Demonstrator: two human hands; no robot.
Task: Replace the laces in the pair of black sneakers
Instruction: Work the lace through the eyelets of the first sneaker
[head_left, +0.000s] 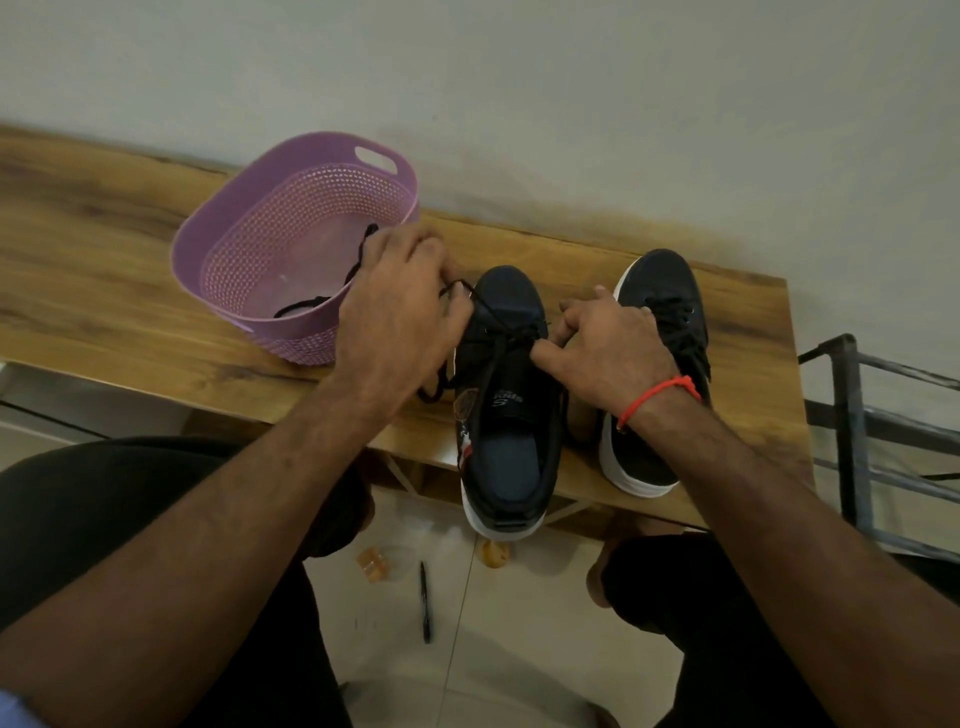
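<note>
Two black sneakers with white soles stand on the wooden table, toes pointing away from me. The left sneaker (511, 415) is partly laced with a black lace (498, 332) crossing its upper eyelets. My left hand (400, 312) pinches one end of that lace at the shoe's left side; a loose length hangs down to the table. My right hand (608, 348), with a red thread on the wrist, pinches the other end at the shoe's right side. The right sneaker (665, 291) is laced and partly hidden behind my right hand.
A purple perforated basket (228, 244) stands left of the shoes with another black lace (311, 301) inside it. A wall runs behind the table (104, 280). A metal rack (883, 415) is at the right. A pen (425, 603) and small items lie on the floor.
</note>
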